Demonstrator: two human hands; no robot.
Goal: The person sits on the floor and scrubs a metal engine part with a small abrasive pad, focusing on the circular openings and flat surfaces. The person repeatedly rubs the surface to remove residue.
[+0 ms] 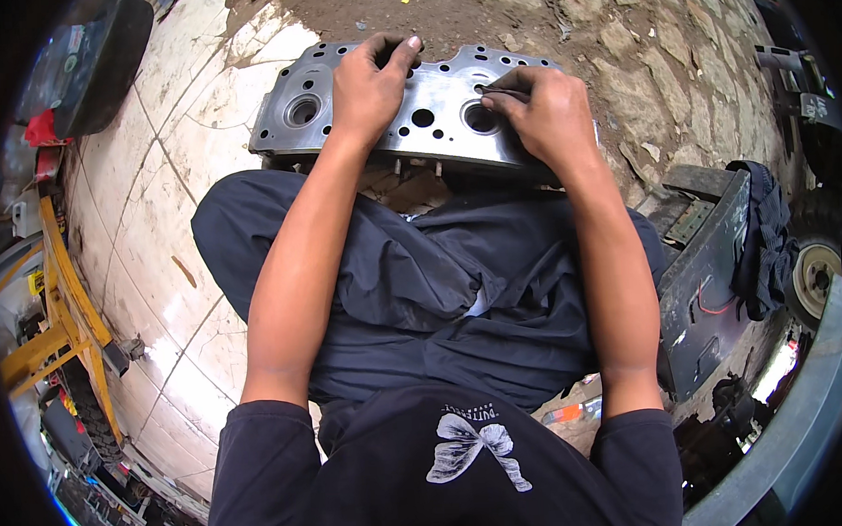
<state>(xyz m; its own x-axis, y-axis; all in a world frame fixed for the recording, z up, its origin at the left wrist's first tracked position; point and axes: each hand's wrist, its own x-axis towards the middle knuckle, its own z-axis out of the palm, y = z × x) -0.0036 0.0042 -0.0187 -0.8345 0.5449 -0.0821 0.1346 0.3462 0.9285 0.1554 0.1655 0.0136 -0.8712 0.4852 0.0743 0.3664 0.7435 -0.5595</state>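
Observation:
A silver metal cylinder head [443, 100] lies across in front of my folded legs, its flat machined face up, with round ports and many small holes. My left hand [369, 89] is over its far middle edge, thumb and fingers drawn together; whatever they may hold is hidden. To the right, my right hand [550, 110] has thumb and forefinger pinched just above the right-hand port [480, 118]. Something small and dark may be between those fingertips, too small to name. The left-hand port [302, 110] is uncovered beside my left wrist.
On the right stands a dark metal box [709, 281] with a dark strap or cloth [762, 242] over it. A yellow metal frame [66, 322] is at the left on pale tiles [153, 300]. Beyond the cylinder head are dirt and stone paving [656, 97].

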